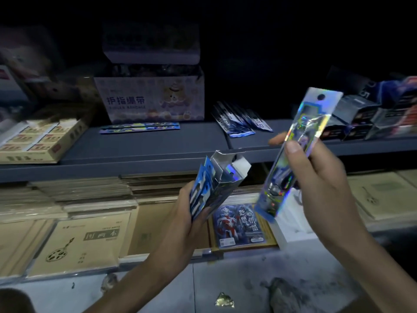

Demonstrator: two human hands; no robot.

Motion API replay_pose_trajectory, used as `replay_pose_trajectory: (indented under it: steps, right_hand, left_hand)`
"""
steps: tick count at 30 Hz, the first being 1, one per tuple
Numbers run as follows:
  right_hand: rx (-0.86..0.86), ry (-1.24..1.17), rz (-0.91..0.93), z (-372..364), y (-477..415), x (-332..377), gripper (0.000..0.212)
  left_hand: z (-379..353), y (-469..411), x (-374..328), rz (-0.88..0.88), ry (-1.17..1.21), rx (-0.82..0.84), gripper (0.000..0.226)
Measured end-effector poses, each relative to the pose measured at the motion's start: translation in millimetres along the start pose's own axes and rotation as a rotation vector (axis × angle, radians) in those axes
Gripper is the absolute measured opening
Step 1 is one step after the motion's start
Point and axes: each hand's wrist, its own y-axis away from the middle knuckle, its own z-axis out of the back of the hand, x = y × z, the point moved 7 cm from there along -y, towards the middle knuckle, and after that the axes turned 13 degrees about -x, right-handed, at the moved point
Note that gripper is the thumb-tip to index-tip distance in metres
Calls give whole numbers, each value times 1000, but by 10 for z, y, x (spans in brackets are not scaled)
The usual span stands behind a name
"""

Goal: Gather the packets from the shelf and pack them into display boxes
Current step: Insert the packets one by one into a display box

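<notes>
My left hand (191,213) grips a blue display box (216,184) with its top flaps open and several blue packets sticking up beside it. My right hand (316,175) pinches a long holographic packet (293,152) held tilted, its hang-hole end up, to the right of the box and apart from it. On the grey shelf (146,147) two flat blue packets (140,128) lie in front of a cartoon carton. A loose pile of dark blue packets (239,120) lies further right.
A cartoon-printed carton (153,98) stands at the shelf's back. A beige box tray (38,138) sits at left, dark small boxes (372,118) at right. Stacked brown notebooks (79,240) and a blue hero-printed pack (239,224) fill the lower shelf. Foil litter (224,300) lies on the floor.
</notes>
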Motion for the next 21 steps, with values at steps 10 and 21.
replay_pose_trajectory:
  steps: [10, 21]
  right_hand:
    - [-227, -122, 60, 233, -61, 9, 8]
    - [-224, -89, 30, 184, -49, -37, 20]
  left_hand:
    - [-19, -7, 23, -15, -7, -7, 47]
    - [-25, -16, 66, -23, -73, 1, 46]
